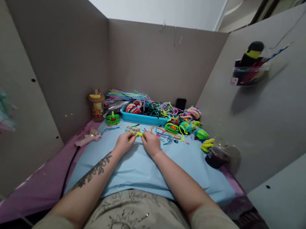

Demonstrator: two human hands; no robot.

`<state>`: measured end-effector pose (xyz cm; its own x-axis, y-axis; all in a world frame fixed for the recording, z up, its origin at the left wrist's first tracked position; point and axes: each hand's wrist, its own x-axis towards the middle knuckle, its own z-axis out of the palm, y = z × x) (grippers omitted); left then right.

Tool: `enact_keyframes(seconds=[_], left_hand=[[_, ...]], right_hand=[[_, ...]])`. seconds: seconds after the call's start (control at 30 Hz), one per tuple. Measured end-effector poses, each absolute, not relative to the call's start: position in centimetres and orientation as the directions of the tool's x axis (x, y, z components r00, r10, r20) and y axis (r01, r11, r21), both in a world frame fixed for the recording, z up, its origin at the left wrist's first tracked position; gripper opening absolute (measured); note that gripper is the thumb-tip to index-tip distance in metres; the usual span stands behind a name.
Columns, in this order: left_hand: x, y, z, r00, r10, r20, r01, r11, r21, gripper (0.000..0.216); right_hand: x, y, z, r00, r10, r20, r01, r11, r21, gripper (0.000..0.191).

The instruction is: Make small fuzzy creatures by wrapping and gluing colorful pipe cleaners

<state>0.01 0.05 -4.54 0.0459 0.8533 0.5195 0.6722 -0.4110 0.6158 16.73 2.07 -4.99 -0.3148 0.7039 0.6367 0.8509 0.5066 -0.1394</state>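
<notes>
My left hand (125,142) and my right hand (151,143) are close together above the blue cloth (136,166). Between their fingertips runs a short, bent yellow-green pipe cleaner (139,134), pinched by both hands. Its ends are hidden in my fingers. Just beyond, a small multicoloured piece (132,128) lies on the cloth. Loose blue and orange pipe cleaners (167,135) are scattered to the right of my hands.
A blue tray (145,119) full of coloured pipe cleaners stands at the back. A green fuzzy figure (112,118) and a lidded cup (96,106) are left of it. A pink glue gun (89,137) lies at left. A dark-bottomed container (216,158) stands at right. Panels enclose three sides.
</notes>
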Motion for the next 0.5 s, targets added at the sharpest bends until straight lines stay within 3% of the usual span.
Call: enact_keyframes(seconds=[0.5], left_hand=[[0.3, -1.0, -3.9, 0.061, 0.839, 0.541, 0.789, -0.373, 0.489, 0.019]], right_hand=[[16.7, 1.7, -4.3, -0.383, 0.715, 0.585, 0.863, 0.503, -0.050, 0.015]])
